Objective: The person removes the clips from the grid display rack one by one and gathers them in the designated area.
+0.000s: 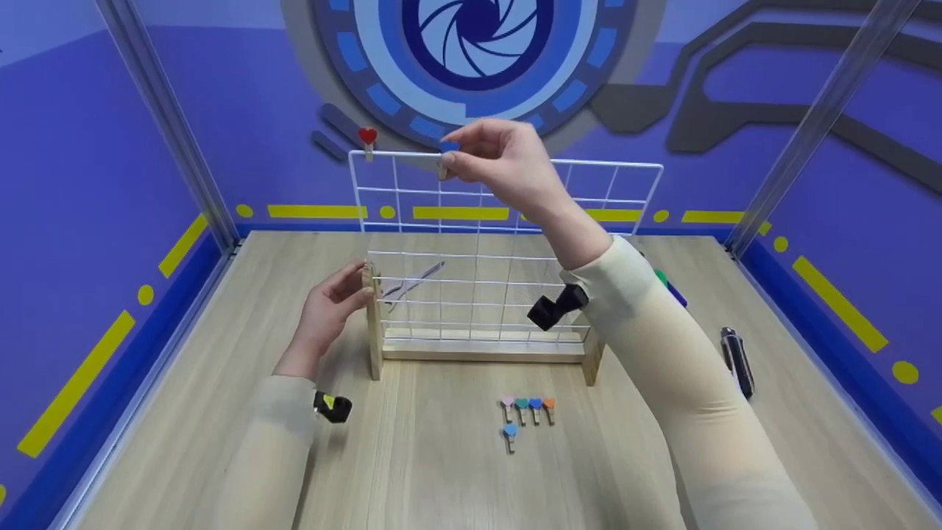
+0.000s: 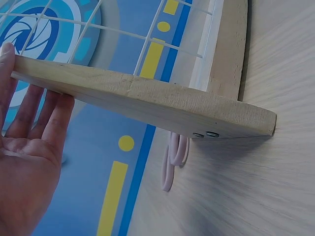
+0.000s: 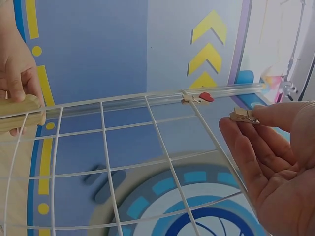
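Observation:
My right hand (image 1: 508,158) pinches a small wooden clothespin with a blue heart (image 1: 448,146) between thumb and fingers, right at the top wire of a white wire grid (image 1: 478,221). In the right wrist view, the wooden body of this clothespin (image 3: 241,115) shows, its heart mostly hidden by the fingers. A clothespin with a red heart (image 1: 368,137) is clipped upright on the top wire near the left corner. Lower down, my left hand (image 1: 327,305) holds the upper end of the stand's left wooden post (image 2: 142,98), with the thumb on one side and the fingers on the other.
In front of the stand lie several heart clothespins, among them a pink one (image 1: 507,403), an orange one (image 1: 549,406) and a light blue one (image 1: 510,434). Scissors (image 1: 416,282) lie behind the grid. A black-handled cutter (image 1: 737,362) rests on the table at right.

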{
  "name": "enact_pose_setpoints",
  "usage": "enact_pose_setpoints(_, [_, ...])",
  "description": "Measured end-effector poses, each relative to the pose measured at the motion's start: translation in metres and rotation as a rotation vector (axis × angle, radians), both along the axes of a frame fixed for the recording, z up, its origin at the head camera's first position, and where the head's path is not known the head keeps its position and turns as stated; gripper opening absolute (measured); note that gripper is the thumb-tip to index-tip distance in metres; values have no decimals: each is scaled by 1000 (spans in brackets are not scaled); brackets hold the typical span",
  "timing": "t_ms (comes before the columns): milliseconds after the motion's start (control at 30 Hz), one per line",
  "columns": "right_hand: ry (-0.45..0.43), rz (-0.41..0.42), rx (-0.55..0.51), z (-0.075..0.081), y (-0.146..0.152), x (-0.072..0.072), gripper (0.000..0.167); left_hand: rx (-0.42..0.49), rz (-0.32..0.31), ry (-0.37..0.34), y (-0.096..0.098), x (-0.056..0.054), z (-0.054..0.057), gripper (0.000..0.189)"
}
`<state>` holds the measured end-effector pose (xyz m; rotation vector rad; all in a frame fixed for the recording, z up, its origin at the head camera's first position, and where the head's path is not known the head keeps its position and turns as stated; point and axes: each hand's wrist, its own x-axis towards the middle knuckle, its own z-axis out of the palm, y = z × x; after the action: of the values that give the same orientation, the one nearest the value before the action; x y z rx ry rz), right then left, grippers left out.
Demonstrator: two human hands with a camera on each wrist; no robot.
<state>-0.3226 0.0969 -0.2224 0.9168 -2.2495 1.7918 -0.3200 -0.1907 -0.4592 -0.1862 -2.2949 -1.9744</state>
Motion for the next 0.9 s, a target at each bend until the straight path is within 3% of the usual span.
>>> enact_pose_setpoints(433, [14,6,31,-29,28,11,27,27,1,14,0,-1,-2,58])
enact_pose_setpoints(900, [-37,-7,85,-63,58,24,24,28,0,-8,0,-1,-1,56])
